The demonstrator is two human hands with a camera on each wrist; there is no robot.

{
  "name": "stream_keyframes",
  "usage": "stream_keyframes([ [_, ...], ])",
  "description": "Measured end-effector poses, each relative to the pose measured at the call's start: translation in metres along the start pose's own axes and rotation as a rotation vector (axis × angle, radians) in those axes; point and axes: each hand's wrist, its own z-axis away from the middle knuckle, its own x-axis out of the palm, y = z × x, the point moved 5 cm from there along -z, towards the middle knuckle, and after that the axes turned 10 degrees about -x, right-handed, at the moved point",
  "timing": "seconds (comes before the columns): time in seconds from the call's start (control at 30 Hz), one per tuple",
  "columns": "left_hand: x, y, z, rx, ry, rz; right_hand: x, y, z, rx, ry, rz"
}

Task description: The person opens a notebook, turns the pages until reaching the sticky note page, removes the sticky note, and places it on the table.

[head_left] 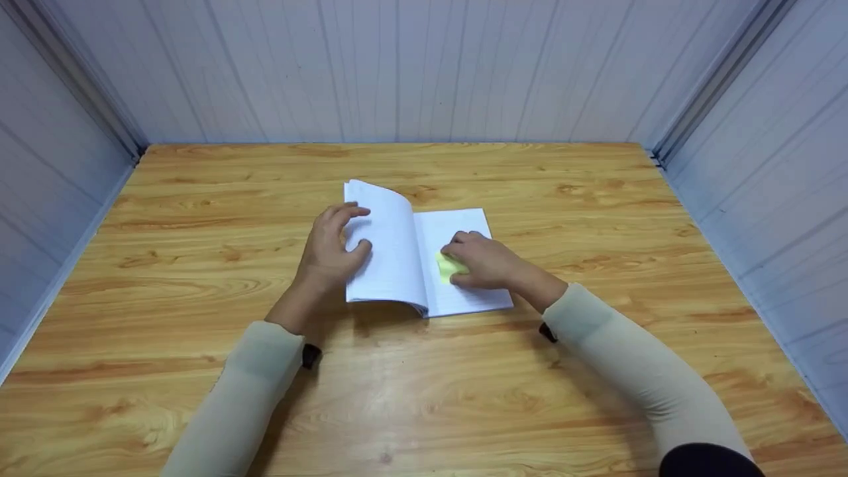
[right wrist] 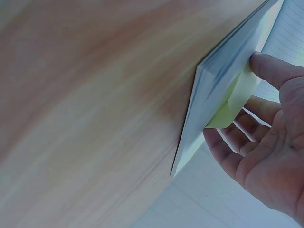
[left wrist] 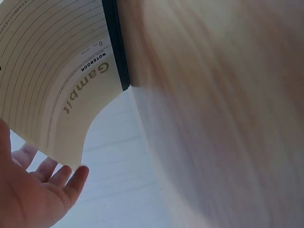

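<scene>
A notebook lies open, its right page [head_left: 464, 298] flat on the table and its left half [head_left: 387, 265] raised and bowed. My left hand [head_left: 331, 248] holds that raised half at its outer edge, fingers and thumb curled around it. In the left wrist view the cream cover [left wrist: 57, 71] shows "Gambit" and "NOTEBOOK" beside a dark spine [left wrist: 117, 47]. Over the right page, my right hand [head_left: 487, 262] grips a yellow sticky note [head_left: 447, 268]. The right wrist view shows the note bent up from the paper, thumb [right wrist: 270, 66] at one end and fingertips at the other.
The wood-grain table [head_left: 199, 232] extends around the notebook on all sides. Pale panelled walls [head_left: 424, 73] enclose its back, left and right. A dark rounded shape [head_left: 709, 462] shows at the bottom right, over the right sleeve.
</scene>
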Motion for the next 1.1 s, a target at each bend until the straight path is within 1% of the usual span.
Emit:
stream_keyframes([
  [0.07,-0.001,-0.001,0.0,0.008,-0.017,-0.014,0.0,0.0,0.001,-0.007,0.008,-0.001],
  [0.13,-0.002,-0.003,0.002,0.002,-0.027,-0.047,-0.001,0.0,0.001,-0.004,0.005,-0.001],
  [0.23,-0.004,-0.005,0.004,0.016,-0.037,-0.105,-0.001,-0.001,0.0,0.005,-0.015,0.002],
  [0.37,-0.002,-0.007,0.006,0.045,-0.057,-0.188,-0.002,-0.003,0.0,0.016,-0.041,0.005],
  [0.53,0.004,-0.007,0.007,0.039,-0.111,-0.326,-0.003,-0.003,0.0,0.017,-0.036,-0.009],
  [0.67,0.011,-0.009,0.008,-0.005,-0.195,-0.425,-0.002,-0.002,-0.001,0.011,-0.017,-0.018],
  [0.77,0.016,-0.011,0.009,-0.04,-0.269,-0.448,-0.002,-0.001,-0.001,0.009,0.001,-0.023],
  [0.83,0.019,-0.011,0.011,-0.028,-0.319,-0.433,-0.001,-0.001,-0.001,0.016,0.013,-0.027],
  [0.97,0.027,-0.006,0.014,0.047,-0.439,-0.401,-0.002,-0.002,-0.001,0.032,0.049,-0.027],
  [1.03,0.032,-0.006,0.015,0.062,-0.502,-0.416,-0.002,-0.002,-0.001,0.035,0.063,-0.024],
  [1.1,0.036,-0.007,0.016,0.056,-0.541,-0.454,-0.002,-0.003,-0.002,0.032,0.073,-0.018],
])
